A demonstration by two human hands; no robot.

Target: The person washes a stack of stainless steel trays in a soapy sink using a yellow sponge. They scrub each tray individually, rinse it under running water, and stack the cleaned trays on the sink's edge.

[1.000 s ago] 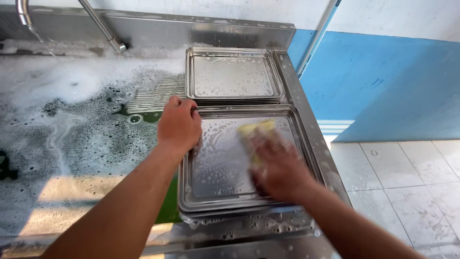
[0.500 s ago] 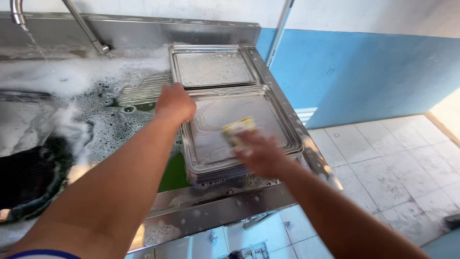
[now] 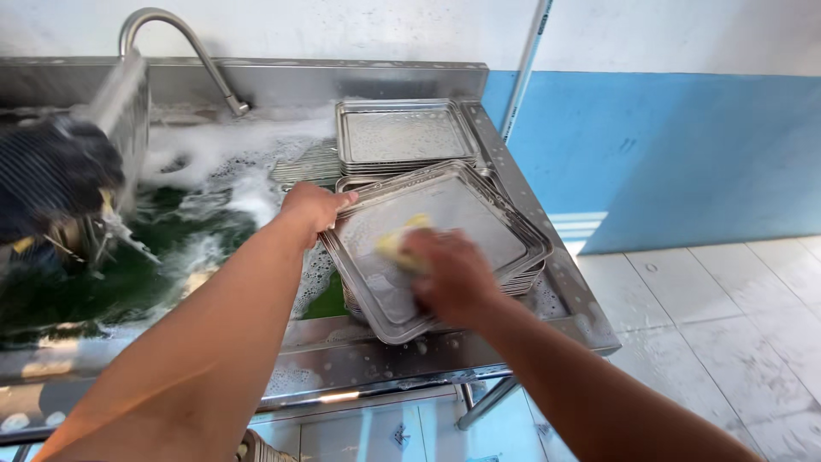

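Your right hand (image 3: pixel 451 275) is blurred, and it covers most of the yellow sponge (image 3: pixel 398 240), so you cannot tell how the fingers sit on it. The trays under the top tray (image 3: pixel 445 214) show only as edges; their number is unclear. At the left edge, a dark blurred shape (image 3: pixel 51 175) is cut off and cannot be identified. Foam hides the sink (image 3: pixel 214 154) bottom. Both your forearms run out of the picture's lower edge.
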